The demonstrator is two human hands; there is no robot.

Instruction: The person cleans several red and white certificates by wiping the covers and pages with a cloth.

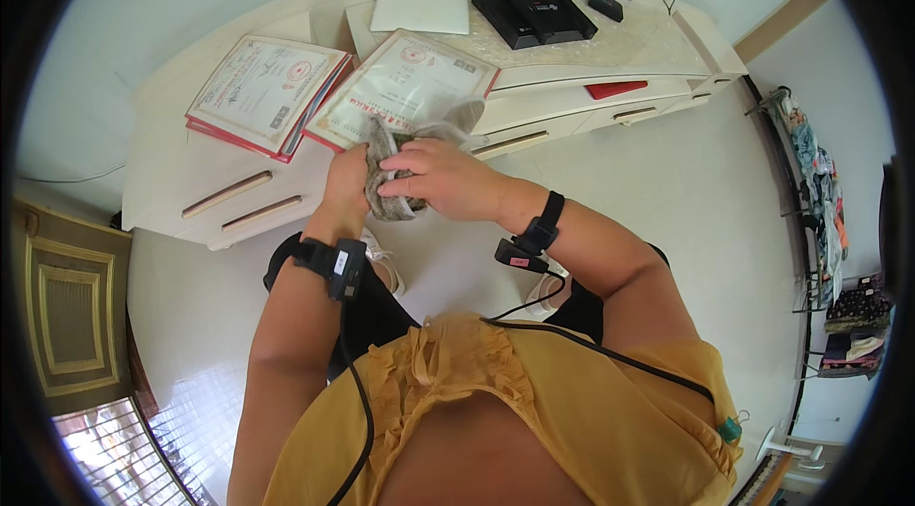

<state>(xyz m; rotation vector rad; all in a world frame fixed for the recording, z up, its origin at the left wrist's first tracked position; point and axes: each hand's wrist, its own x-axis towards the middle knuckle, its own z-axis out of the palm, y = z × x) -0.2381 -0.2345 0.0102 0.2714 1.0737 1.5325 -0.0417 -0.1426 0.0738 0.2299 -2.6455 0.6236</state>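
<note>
A bunched grey-brown cloth with white edging (386, 188) is between my two hands, in front of the cabinet. My left hand (349, 181) grips its left side, the fingers mostly hidden. My right hand (447, 177) lies over it from the right, fingers curled on the fabric. Behind the hands, a red-edged certificate folder with a clear cover (422, 81) lies tilted on the white cabinet, touching a stack of similar folders (261, 91) on its left. A thin translucent sheet or bag (465, 118) shows just past my right hand.
A white router (419, 12) and a black router (535, 16) stand at the back of the white cabinet (164, 149), with a small black box (605, 4) to their right. A red item (615, 88) lies in the open shelf. Clothes hang on a rack (811, 163) at the right.
</note>
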